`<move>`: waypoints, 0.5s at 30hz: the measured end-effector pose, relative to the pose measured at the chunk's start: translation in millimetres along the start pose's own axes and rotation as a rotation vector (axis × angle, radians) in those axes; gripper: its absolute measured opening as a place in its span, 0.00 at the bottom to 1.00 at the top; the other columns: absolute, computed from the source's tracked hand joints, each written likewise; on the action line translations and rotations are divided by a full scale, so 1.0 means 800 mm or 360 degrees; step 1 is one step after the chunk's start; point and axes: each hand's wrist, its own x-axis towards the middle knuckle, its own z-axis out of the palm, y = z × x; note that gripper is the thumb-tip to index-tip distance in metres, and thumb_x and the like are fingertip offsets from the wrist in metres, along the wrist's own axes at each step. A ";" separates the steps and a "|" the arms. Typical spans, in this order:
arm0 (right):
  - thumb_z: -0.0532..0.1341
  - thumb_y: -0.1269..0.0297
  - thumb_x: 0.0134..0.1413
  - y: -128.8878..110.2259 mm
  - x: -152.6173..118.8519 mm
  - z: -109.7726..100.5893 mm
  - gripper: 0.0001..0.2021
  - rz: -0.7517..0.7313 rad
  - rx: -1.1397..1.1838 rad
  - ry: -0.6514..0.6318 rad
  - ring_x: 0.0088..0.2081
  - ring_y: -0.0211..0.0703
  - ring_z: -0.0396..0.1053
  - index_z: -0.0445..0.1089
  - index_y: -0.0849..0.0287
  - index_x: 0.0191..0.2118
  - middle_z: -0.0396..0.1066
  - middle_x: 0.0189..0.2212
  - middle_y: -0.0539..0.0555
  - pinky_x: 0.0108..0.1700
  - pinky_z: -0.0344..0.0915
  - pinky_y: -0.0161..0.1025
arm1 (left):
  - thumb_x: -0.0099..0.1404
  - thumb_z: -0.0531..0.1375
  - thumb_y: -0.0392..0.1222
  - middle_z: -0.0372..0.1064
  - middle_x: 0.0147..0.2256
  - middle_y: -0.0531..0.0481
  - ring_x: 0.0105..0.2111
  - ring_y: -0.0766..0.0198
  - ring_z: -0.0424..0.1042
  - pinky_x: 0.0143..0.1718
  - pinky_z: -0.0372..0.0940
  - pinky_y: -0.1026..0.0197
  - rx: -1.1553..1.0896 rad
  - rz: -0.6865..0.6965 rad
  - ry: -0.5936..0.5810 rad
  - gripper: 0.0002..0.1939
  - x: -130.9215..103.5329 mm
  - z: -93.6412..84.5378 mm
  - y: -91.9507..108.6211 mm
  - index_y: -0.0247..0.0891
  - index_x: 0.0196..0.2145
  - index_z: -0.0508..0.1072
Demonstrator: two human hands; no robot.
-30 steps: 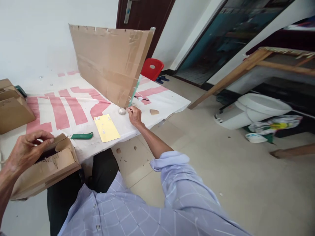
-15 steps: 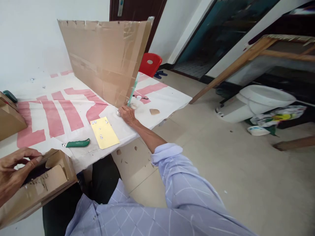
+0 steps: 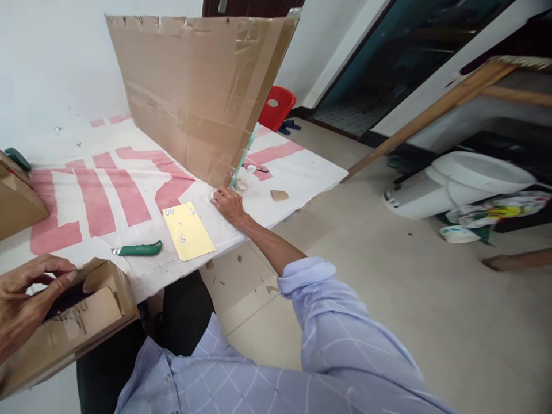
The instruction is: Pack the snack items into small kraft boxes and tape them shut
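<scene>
My left hand [image 3: 32,296] pinches the upper edge of an opened cardboard box [image 3: 81,322], which rests at the lower left over my lap. Something dark lies inside the box, partly hidden by my hand. Out on the table, my right hand [image 3: 229,204] is closed with its fingers curled around a small whitish, shiny thing that I cannot make out. Just behind it stands a large upright cardboard sheet [image 3: 185,92] with tape along its near side. Between my hands lie a green utility knife [image 3: 140,249] and a yellow card [image 3: 188,231] with small paper bits on it.
A white cloth with red print covers the table [image 3: 319,167]. A cardboard scrap [image 3: 279,195] lies near its edge, and another box [image 3: 19,201] stands at the left. Beyond are a red chair [image 3: 278,106], a white bucket [image 3: 466,184] and a wooden frame [image 3: 431,115].
The view has shifted slightly, so the cardboard sheet and right hand appear a little farther right. Both hands keep nearly the same places and grips.
</scene>
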 end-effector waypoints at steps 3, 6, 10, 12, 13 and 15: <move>0.66 0.67 0.68 -0.001 -0.002 -0.001 0.04 0.0006 -0.0006 -0.0018 0.54 0.60 0.70 0.79 0.58 0.45 0.78 0.53 0.67 0.49 0.65 0.48 | 0.59 0.70 0.54 0.84 0.34 0.59 0.34 0.55 0.82 0.32 0.76 0.61 -0.0019 0.0012 0.0007 0.05 0.000 0.000 -0.002 0.56 0.30 0.85; 0.68 0.66 0.66 0.000 -0.004 -0.002 0.05 0.0008 0.0029 -0.0003 0.55 0.61 0.71 0.79 0.58 0.46 0.78 0.54 0.67 0.52 0.67 0.48 | 0.59 0.70 0.54 0.83 0.33 0.59 0.33 0.56 0.82 0.32 0.76 0.61 -0.0026 0.0039 0.0009 0.05 0.001 0.001 0.000 0.56 0.29 0.85; 0.70 0.61 0.65 0.007 -0.005 -0.002 0.08 -0.0008 0.0156 0.0054 0.55 0.58 0.71 0.79 0.57 0.46 0.78 0.52 0.65 0.57 0.67 0.47 | 0.60 0.70 0.54 0.84 0.34 0.59 0.33 0.56 0.82 0.33 0.76 0.61 -0.0028 0.0022 -0.0018 0.05 0.001 0.000 -0.003 0.57 0.30 0.85; 0.66 0.60 0.69 0.009 -0.004 -0.004 0.07 -0.0001 0.0250 0.0085 0.53 0.56 0.72 0.79 0.56 0.44 0.78 0.49 0.63 0.57 0.67 0.46 | 0.60 0.70 0.55 0.84 0.35 0.60 0.34 0.57 0.82 0.33 0.76 0.61 -0.0021 0.0002 -0.0045 0.05 0.001 0.000 -0.007 0.57 0.31 0.85; 0.62 0.60 0.71 0.009 -0.002 -0.004 0.08 0.0015 0.0285 0.0096 0.52 0.55 0.71 0.79 0.56 0.43 0.78 0.48 0.62 0.58 0.67 0.47 | 0.60 0.70 0.55 0.84 0.36 0.59 0.34 0.57 0.81 0.33 0.76 0.61 -0.0022 -0.0004 -0.0048 0.05 0.001 0.000 -0.008 0.56 0.31 0.85; 0.57 0.63 0.73 0.008 0.001 -0.006 0.13 0.0074 0.0313 0.0105 0.50 0.54 0.71 0.78 0.55 0.40 0.78 0.45 0.62 0.59 0.66 0.48 | 0.59 0.71 0.55 0.84 0.36 0.58 0.33 0.57 0.81 0.32 0.76 0.61 -0.0030 -0.0002 -0.0057 0.06 0.002 0.000 -0.008 0.55 0.31 0.85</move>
